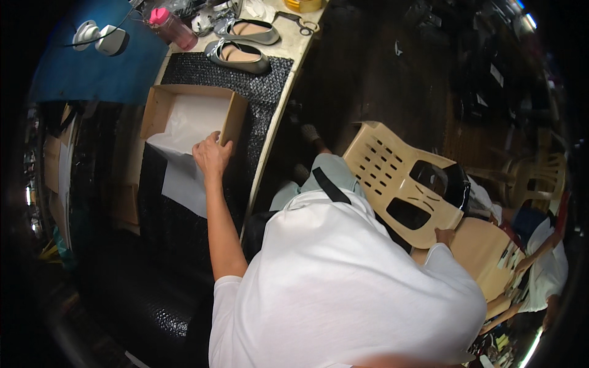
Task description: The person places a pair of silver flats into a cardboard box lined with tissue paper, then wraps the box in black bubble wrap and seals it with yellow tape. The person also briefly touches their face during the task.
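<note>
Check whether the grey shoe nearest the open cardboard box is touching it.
Apart: the head view shows a strip of black bubbled sheet between the grey shoe and the cardboard box.

The box (233, 118) looks like plain matt cardboard, with smooth, slightly creased paper (197, 116) inside. Mat (265, 101) under the box is bumpy, glossy, plasticky stuff. Past the box: shiny metallic-finish shoes (238, 56), see-through plastic bottle (179, 32). Right of the box, smooth plastic chair (402, 192), slight sheen.

This place looks like a shoe workshop: on the long table (296, 48) there are two grey shoes (239, 54), scissors (299, 21) and an open box (234, 118), and another person (546, 273) is nearby.
</note>
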`<state>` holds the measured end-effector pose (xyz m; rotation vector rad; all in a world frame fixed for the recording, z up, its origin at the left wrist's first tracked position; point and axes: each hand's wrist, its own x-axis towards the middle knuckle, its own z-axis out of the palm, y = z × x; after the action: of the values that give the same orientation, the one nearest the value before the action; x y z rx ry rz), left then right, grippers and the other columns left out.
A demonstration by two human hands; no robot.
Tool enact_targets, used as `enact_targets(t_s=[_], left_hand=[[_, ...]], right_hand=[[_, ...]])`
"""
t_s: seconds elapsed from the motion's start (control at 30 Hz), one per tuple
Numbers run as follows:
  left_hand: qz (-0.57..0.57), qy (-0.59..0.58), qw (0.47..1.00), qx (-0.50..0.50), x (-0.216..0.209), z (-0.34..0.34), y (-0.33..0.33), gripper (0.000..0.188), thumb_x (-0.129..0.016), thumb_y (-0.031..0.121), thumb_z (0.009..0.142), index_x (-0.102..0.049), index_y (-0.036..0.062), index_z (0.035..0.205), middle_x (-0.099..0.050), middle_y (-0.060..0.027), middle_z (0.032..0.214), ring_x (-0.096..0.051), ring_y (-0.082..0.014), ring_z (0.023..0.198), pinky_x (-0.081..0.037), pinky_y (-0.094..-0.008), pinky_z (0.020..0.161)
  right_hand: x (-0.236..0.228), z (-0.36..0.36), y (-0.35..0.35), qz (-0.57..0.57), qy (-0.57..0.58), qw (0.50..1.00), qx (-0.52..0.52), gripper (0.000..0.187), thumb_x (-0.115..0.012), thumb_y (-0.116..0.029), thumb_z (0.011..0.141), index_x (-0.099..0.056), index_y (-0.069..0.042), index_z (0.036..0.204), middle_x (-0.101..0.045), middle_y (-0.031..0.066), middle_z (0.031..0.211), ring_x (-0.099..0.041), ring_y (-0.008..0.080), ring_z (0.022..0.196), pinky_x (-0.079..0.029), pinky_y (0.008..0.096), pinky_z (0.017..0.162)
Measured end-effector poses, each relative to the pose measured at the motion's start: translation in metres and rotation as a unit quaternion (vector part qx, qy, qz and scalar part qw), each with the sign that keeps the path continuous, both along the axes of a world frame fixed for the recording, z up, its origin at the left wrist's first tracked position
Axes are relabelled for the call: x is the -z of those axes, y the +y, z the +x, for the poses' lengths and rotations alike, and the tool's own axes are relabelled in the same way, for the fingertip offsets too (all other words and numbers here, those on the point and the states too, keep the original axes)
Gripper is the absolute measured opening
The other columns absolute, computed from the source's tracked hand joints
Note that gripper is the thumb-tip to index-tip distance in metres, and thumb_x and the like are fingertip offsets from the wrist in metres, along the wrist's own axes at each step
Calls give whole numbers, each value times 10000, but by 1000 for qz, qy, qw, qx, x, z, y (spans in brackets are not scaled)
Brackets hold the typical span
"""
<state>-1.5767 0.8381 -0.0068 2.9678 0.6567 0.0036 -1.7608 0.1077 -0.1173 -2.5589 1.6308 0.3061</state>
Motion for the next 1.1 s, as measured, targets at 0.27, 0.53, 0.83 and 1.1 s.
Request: enact_targets(t_s=[0.27, 0.53, 0.83, 1.1], left_hand=[[-8, 5, 1000, -4, 1, 1, 1, 454, -691, 352, 698, -673, 94, 1072, -687, -136, 969, -629, -274, 936, -350, -380, 947], [-2, -7, 1000, 6, 0, 0, 1, 446, -691, 360, 693, -676, 92, 1049, -691, -141, 943, -637, -273, 924, -356, -385, 940], [-19, 15, 1000, -12, -3, -1, 0, 455, -673, 361, 712, -658, 117, 1095, -691, -119, 969, -628, -258, 955, -332, -381, 974], [-21, -23, 1000, 2, -2, -1, 0, 441, -683, 342, 686, -681, 85, 1045, -688, -154, 927, -639, -275, 918, -354, -397, 945]], right_hand=[[0, 2, 2, 38, -6, 998, 58, 495, -801, -146, 651, -602, 91, 1037, -664, 220, 1005, -662, 324, 874, -515, 391, 795], [0, 5, 5, 48, -1, 996, 70, 543, -816, -202, 627, -580, 70, 1033, -653, 227, 1022, -655, 327, 899, -511, 400, 819], [-2, 8, -1, 8, 55, 998, 10, 645, -814, -231, 612, -518, 70, 1099, -644, 227, 1056, -632, 326, 986, -501, 381, 871], [4, 0, -13, 38, 79, 996, 13, 744, -799, -286, 660, -445, 104, 1185, -611, 224, 1141, -625, 321, 1011, -492, 363, 894]])
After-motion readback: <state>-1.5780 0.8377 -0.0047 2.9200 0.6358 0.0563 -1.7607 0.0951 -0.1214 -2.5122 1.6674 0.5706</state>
